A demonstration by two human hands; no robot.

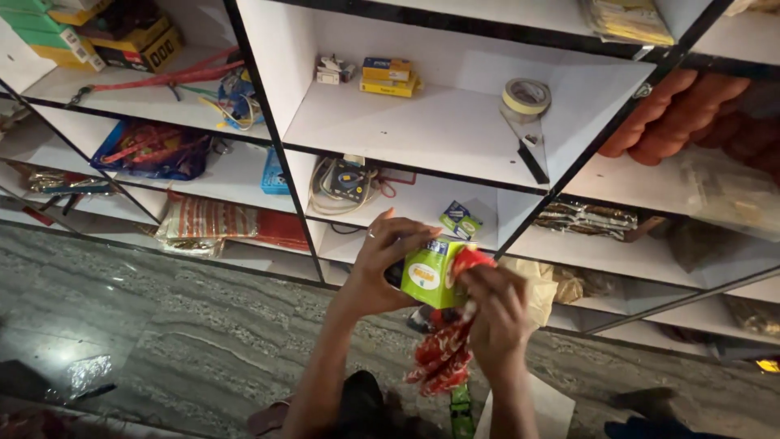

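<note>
The person is crouching in front of the white shelves, holding a small green box up between both hands. The left hand is wrapping around the box's left side, thumb resting on its top edge, fingers curled behind it. The right hand is closing around a crinkled red wrapper that is bunching at the box's right corner and trailing down below the hands toward the grey stone floor.

As far as I can judge, the work is about midway: the wrapper is touching the box at one corner only, with most of it hanging loose, and I cannot tell whether it is going on or coming off.

Just above the hands, on the shelf behind them, two small green packets are lying. Higher up and to the right of the hands a roll of tape is sitting, and up to the left, yellow boxes are stacked.
</note>
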